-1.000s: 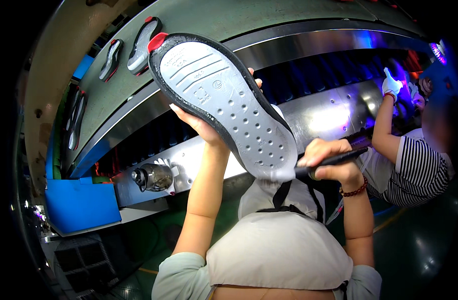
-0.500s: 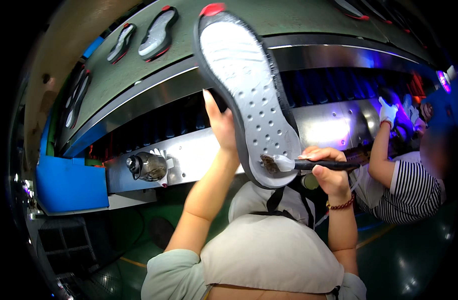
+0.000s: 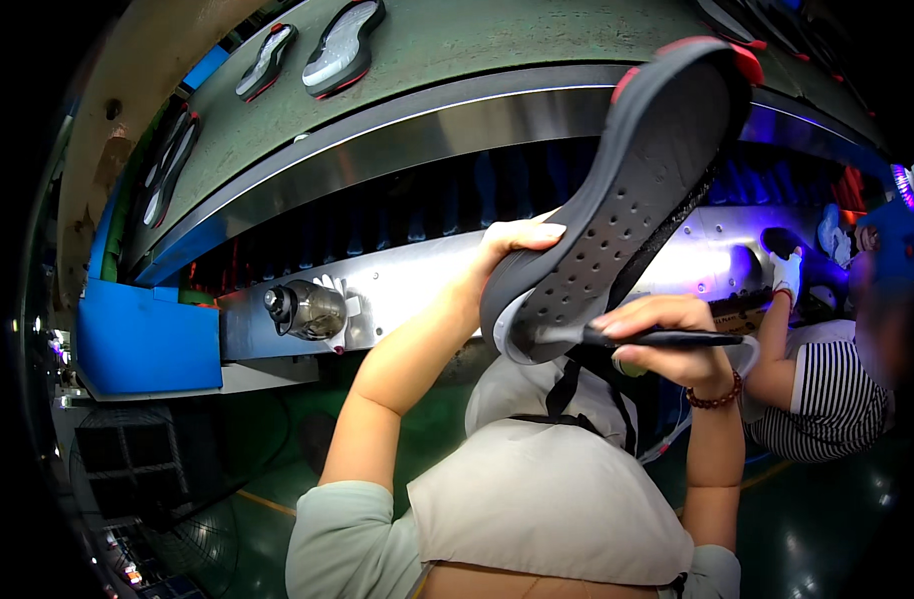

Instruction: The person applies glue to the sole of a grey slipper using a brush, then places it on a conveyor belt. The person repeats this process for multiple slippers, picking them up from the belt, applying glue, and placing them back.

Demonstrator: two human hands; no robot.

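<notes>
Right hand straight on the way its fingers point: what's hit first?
Most likely the shoe sole held in the left hand. The brush in the right hand leads, its blurred tip over the sole's lower end; whether it already touches is unclear.

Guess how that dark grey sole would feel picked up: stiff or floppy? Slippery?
The sole is probably fairly stiff: the left hand grips one end, and the other isn't drooping. It may be slippery near the brush, where a pale patch looks wet.
</notes>
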